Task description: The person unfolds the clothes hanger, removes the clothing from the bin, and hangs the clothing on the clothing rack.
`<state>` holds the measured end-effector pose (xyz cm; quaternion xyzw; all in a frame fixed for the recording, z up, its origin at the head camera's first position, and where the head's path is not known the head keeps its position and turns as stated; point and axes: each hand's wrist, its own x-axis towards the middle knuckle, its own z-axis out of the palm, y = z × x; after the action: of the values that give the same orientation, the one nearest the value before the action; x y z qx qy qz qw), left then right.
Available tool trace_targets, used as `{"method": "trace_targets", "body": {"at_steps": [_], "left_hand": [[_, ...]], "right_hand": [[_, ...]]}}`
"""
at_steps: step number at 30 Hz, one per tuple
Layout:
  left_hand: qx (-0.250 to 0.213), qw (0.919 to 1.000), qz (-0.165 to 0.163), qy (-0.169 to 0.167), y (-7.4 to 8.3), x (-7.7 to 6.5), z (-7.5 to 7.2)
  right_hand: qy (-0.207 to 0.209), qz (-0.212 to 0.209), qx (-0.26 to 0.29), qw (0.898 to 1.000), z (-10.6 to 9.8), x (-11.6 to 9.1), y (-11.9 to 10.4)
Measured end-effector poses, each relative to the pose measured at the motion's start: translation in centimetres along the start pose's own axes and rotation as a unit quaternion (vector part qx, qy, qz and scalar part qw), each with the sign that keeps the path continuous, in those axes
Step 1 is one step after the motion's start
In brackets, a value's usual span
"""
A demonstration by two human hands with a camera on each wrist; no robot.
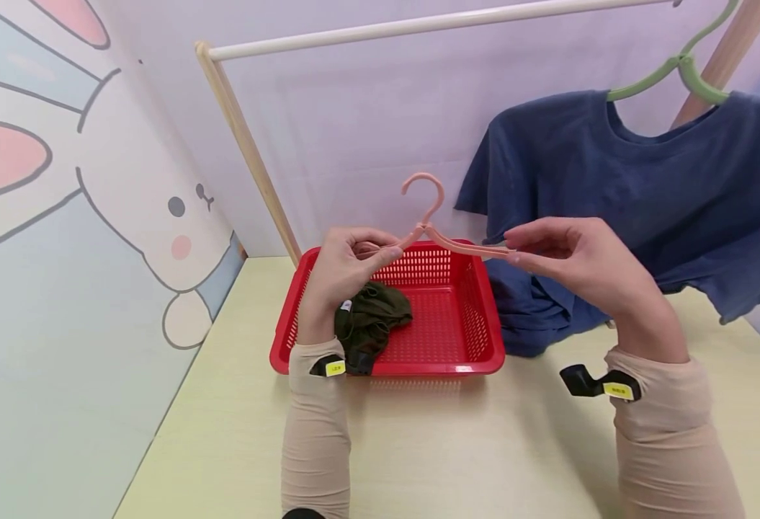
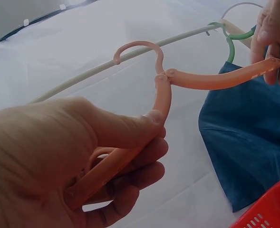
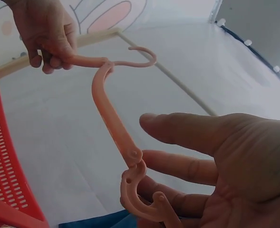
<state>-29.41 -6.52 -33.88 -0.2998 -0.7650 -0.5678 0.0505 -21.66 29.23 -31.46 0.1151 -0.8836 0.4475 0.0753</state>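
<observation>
A pink folding hanger (image 1: pixel 460 247) is held level above the red basket, its hook pointing up. My left hand (image 1: pixel 337 270) grips one arm of it, thumb on top and fingers curled beneath, as the left wrist view shows. At the other arm is my right hand (image 1: pixel 593 263). In the right wrist view its fingers (image 3: pixel 182 168) lie loosely extended behind the hanger's jointed end, touching it, while the thumb (image 3: pixel 178 128) stands apart. A dark green garment (image 1: pixel 380 317) lies bunched in the basket's left side, below my left hand.
The red basket (image 1: pixel 493 328) stands on a pale yellow table (image 1: pixel 418 447). Behind it a white rail (image 1: pixel 380 30) runs between wooden posts. At the right a blue T-shirt (image 1: pixel 568 158) hangs on a green hanger (image 1: pixel 652 78), its lower part near the basket and my right hand.
</observation>
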Motion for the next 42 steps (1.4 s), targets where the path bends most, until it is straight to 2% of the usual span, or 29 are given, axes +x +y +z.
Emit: {"method": "trace_targets", "body": {"at_steps": [11,18,23,29,34,42], "left_hand": [[0.004,1.0000,-0.002,-0.003,0.3,0.0,0.3],[-0.027,0.9995,-0.008,-0.011,0.3,0.0,0.2],[-0.008,0.9998,-0.006,0.015,0.1,-0.4,-0.5],[0.019,0.9989,0.020,0.038,-0.3,-0.5,-1.2],[0.000,0.9967,0.034,0.073,-0.1,-0.5,-0.8],[-0.055,0.9886,0.054,0.129,0.3,-0.2,0.0]], "right_hand": [[-0.005,0.006,-0.061,0.998,0.4,0.3,0.0],[0.003,0.010,-0.076,0.997,0.0,0.0,-0.1],[0.007,0.008,-0.080,0.997,-0.4,-0.1,0.0],[0.010,0.006,-0.074,0.997,-0.6,-0.2,0.2],[0.015,0.008,-0.069,0.997,-0.7,-0.3,0.3],[0.020,0.012,-0.062,0.998,-0.8,-0.3,0.3]]}}
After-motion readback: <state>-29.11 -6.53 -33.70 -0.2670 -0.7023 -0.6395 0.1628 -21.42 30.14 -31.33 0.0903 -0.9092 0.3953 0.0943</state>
